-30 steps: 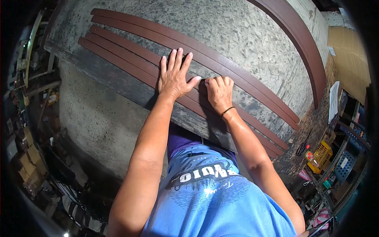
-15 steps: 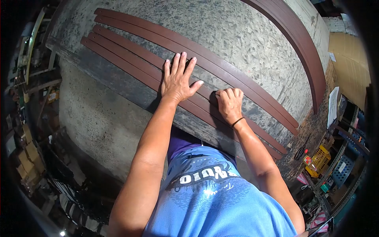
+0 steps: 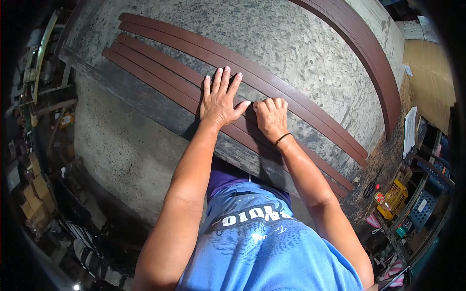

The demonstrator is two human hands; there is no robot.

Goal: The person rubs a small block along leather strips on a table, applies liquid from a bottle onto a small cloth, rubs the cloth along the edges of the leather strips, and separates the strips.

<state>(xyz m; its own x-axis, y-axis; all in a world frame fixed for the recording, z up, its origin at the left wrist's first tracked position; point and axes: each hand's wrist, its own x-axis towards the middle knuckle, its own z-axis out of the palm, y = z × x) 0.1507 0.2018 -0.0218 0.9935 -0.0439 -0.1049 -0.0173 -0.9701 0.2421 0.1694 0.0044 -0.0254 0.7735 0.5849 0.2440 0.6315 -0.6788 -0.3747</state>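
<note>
"What does the head view show?"

"Brown strips [image 3: 194,43] lie lengthwise across a worn counter [image 3: 301,53], running from ten o'clock toward four."

"And the hands?"

"The left hand [image 3: 219,103], toward twelve o'clock, lies spread over the strips, its thumb pointing at the right hand [image 3: 272,119], just beside it at one o'clock. That one is curled, knuckles up; whether it pinches anything cannot be told."

"Nearby?"

"A curved brown piece [image 3: 374,63] at two o'clock, a yellow basket [image 3: 395,194] toward four."
</note>
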